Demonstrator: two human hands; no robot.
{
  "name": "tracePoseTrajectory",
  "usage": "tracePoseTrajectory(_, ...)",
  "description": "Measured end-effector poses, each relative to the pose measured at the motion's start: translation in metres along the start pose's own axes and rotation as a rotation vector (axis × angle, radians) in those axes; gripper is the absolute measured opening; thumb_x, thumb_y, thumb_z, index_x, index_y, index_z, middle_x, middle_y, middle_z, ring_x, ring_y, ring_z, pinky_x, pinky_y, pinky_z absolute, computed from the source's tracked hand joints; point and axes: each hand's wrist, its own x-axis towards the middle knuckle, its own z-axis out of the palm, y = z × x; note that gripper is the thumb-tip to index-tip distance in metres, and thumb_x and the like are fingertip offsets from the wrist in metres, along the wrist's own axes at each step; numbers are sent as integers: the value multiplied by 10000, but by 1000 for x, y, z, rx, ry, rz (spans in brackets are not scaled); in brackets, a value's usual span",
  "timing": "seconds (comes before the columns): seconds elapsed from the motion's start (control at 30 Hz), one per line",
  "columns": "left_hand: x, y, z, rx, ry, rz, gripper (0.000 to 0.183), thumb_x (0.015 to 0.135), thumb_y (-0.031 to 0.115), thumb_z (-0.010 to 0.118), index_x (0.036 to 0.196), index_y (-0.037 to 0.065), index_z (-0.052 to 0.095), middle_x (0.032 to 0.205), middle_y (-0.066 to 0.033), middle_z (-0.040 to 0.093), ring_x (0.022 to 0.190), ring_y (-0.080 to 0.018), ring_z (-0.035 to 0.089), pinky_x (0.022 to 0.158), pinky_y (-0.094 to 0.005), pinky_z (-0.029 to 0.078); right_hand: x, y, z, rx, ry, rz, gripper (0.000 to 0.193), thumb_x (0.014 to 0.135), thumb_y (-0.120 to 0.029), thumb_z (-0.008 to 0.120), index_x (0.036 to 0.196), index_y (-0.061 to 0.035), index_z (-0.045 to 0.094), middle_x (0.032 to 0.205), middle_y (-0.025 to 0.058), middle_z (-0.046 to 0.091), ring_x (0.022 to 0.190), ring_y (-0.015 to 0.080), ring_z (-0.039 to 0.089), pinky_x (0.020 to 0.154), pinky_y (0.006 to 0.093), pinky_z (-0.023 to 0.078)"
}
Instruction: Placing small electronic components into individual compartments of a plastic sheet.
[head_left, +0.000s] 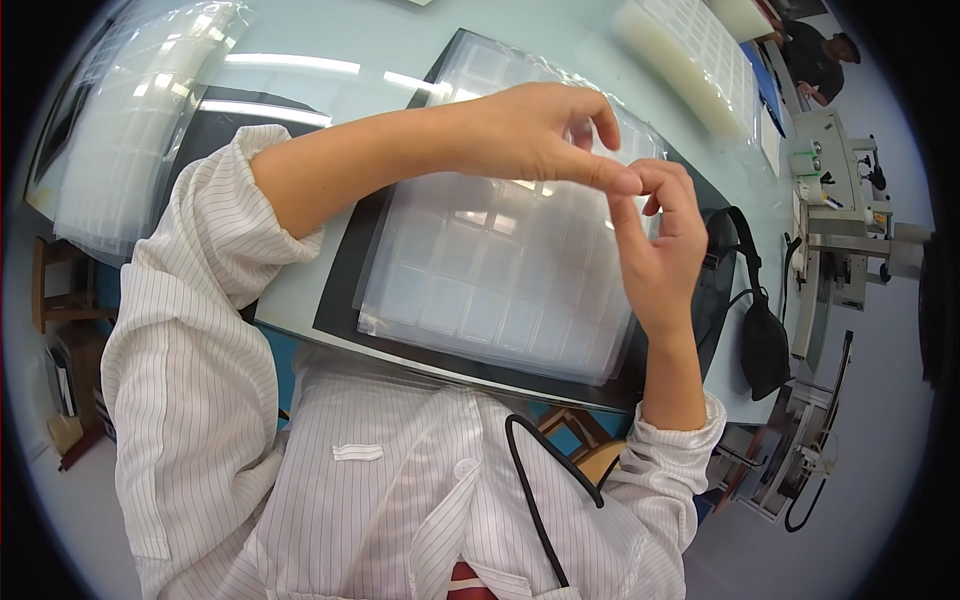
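Note:
Above a stack of clear plastic sheets (470,270) marked off in a grid of rectangular pockets, my two hands meet at the fingertips. My left hand (530,130) reaches across from the left, its thumb stretched out and its index finger curved apart from it. At that thumb's tip, my right hand (665,250) has its thumb and bent index finger drawn together in a pinch. Whether anything small or clear lies between those fingertips cannot be made out. Neither hand touches the stack, which rests slightly askew on a black mat (345,285) near the table's front edge.
Another pile of clear pocketed sheets (130,150) stands at the far left. A thick stack of similar sheets (700,60) lies at the back right. Right of the mat is a black strapped pouch (763,345). Beyond the table are a machine (835,165) and another person (815,60).

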Motion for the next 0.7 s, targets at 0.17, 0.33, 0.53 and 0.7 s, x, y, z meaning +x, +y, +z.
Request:
tracePoseTrajectory(0.17, 2, 1, -9, -69, -36, 29, 289, 960, 308, 677, 1045, 32, 685, 798, 2, 580, 756, -85, 516, 697, -249, 420, 11, -14, 9, 183, 104, 219, 92, 967, -53, 636, 1009, 6, 692, 996, 18, 619, 867, 90, 541, 750, 223, 425)
tracePoseTrajectory(0.33, -7, 0, -22, -263, 167, -219, 224, 985, 199, 620, 1053, -5, 681, 821, -12, 598, 670, -69, 439, 606, -215, 375, -4, -3, 37, -177, -11, -11, 135, 882, -47, 694, 1014, -22, 711, 998, 116, 650, 970, 288, 586, 851, 386, 476)
tracePoseTrajectory(0.53, -32, -5, -28, -388, 253, -276, 185, 1022, 117, 540, 1116, 10, 658, 926, -33, 638, 721, -71, 542, 680, -209, 485, -4, -1, 36, -189, -24, -54, 121, 848, -29, 719, 967, -21, 700, 1009, 101, 657, 999, 289, 585, 864, 371, 473)
tracePoseTrajectory(0.7, -35, -19, -23, -438, 287, -203, 188, 1025, 98, 523, 1125, 8, 654, 915, -20, 630, 750, -70, 567, 715, -206, 507, -1, -3, 36, -222, -12, -98, 123, 829, -20, 735, 945, -18, 696, 1021, 101, 664, 1004, 285, 583, 874, 374, 472)
